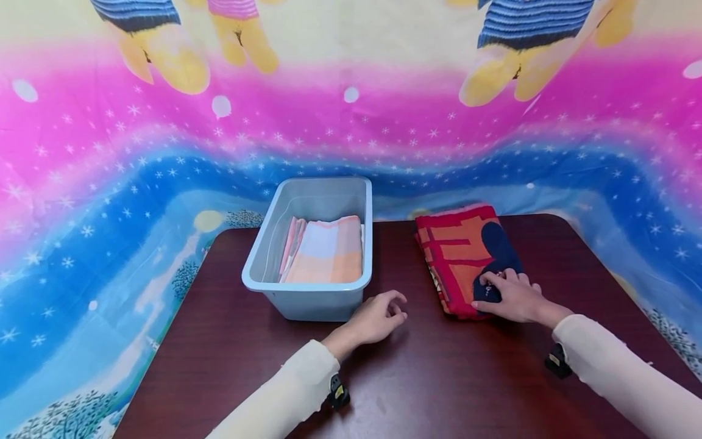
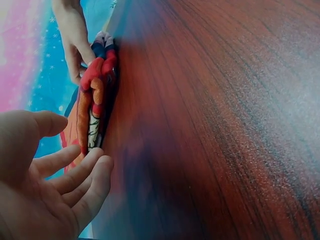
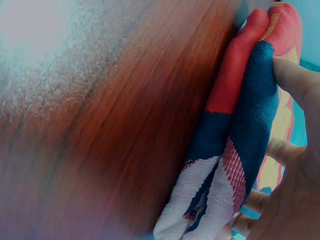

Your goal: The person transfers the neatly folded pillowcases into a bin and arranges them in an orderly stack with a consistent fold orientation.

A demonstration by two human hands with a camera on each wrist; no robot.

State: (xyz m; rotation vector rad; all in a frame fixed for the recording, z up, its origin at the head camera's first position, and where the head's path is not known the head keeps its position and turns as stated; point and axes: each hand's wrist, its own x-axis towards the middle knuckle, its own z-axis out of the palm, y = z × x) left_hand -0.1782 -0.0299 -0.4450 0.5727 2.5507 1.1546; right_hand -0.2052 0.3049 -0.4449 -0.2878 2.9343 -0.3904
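A folded towel (image 1: 457, 250) in red, orange and navy lies on the right half of the table. On its near right part rests my right hand (image 1: 514, 297), its thumb and fingertips touching the top layer. The right wrist view shows the thumb (image 3: 295, 77) against the navy edge and the towel's thick stacked folds (image 3: 250, 110). My left hand (image 1: 377, 318) is over the table between the bin and the towel, holding nothing. Its fingers look loosely bent and apart in the left wrist view (image 2: 55, 175).
Left of the towel stands a grey plastic bin (image 1: 315, 305), with folded pastel checked cloths (image 1: 329, 250) inside. The dark wood table (image 1: 417, 384) meets a printed pink and blue cloth backdrop (image 1: 351, 134) behind. Both wrists wear black straps.
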